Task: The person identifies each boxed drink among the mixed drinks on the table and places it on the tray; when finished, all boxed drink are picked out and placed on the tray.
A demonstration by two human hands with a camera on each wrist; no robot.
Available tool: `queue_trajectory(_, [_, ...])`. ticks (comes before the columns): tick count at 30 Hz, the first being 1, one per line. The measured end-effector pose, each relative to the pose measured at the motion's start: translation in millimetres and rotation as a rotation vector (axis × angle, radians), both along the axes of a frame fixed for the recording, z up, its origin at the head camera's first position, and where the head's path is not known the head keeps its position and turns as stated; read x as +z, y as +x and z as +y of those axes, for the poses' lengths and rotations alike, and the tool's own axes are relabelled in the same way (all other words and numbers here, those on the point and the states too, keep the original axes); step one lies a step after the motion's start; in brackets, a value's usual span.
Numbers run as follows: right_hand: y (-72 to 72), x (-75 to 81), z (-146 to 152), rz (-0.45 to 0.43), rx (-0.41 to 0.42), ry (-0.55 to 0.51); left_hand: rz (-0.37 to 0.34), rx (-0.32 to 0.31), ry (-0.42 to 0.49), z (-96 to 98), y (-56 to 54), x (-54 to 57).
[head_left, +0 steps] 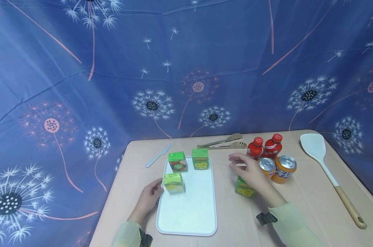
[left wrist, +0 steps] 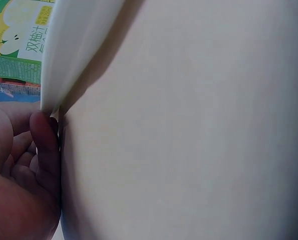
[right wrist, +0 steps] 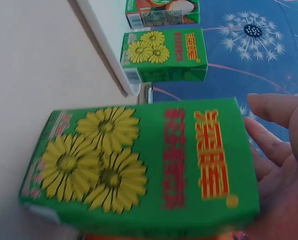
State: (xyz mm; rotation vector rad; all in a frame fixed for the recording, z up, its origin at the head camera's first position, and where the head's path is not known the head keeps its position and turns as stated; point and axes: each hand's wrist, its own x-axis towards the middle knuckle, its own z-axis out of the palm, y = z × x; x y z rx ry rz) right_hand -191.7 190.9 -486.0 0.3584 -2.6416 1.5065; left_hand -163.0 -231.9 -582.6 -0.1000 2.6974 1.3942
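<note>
A white tray [head_left: 191, 212] carries three drink cartons: a red-and-green carton [head_left: 178, 162], a green chrysanthemum tea carton [head_left: 200, 159] and a yellow-green juice carton [head_left: 174, 184]. At the tray's left edge, my left hand [head_left: 149, 196] pinches the rim between thumb and fingers. Another green chrysanthemum tea carton [right wrist: 138, 165] stands on the table right of the tray. Above and behind its top reaches my right hand [head_left: 249, 171], fingers pointing left with a gap between thumb and fingers. Part of that carton is hidden by the hand in the head view.
Two red-capped bottles [head_left: 272, 145] and two orange cans [head_left: 284, 168] cluster beside the right hand. Wooden-looking tongs [head_left: 225, 142] lie at the back edge. A light-blue knife [head_left: 158, 156] is left of the tray; a white spatula [head_left: 320, 156] with a wooden handle lies far right.
</note>
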Motion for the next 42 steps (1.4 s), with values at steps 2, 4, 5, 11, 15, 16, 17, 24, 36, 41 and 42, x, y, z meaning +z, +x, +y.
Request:
queue_trajectory(2, [3.4,-0.4,5,-0.017,-0.017,0.002,0.001,0.009,0.0,0.2,0.3,0.2])
queue_trajectory(4, [6.9,-0.5,10,-0.027,-0.029,0.001,0.003,0.017,0.001,0.3,0.3,0.4])
queue_trajectory(5, [8.9,-0.6,13,-0.029,-0.034,0.002,0.004,0.019,0.001,0.4,0.2,0.4])
queue_trajectory(11, [24.4,-2.9,27,-0.042,-0.071,0.023,0.004,0.021,0.01,0.9,0.7,1.0])
queue_trajectory(15, [36.7,-5.5,34,-0.087,-0.107,0.034,0.008,0.021,0.007,1.0,0.9,1.6])
queue_trajectory(16, [39.7,-6.2,35,-0.096,-0.113,0.035,0.009,0.02,0.005,1.2,1.0,1.7])
queue_trajectory(17, [42.3,-7.0,36,-0.107,-0.118,0.039,0.009,0.02,0.005,1.3,1.1,1.7])
queue_trajectory(24, [59.3,-20.0,45,-0.083,-0.136,0.021,0.009,0.018,0.007,2.0,1.8,2.1])
queue_trajectory(36, [74.1,-39.6,56,0.024,-0.171,-0.027,0.009,0.027,0.005,2.0,2.2,3.0])
queue_trajectory(41, [73.9,-40.2,56,0.014,-0.179,-0.016,0.009,0.022,0.004,2.0,2.3,2.5])
queue_trajectory(42, [73.8,-40.7,56,0.016,-0.181,-0.011,0.008,0.02,0.003,1.9,2.4,2.6])
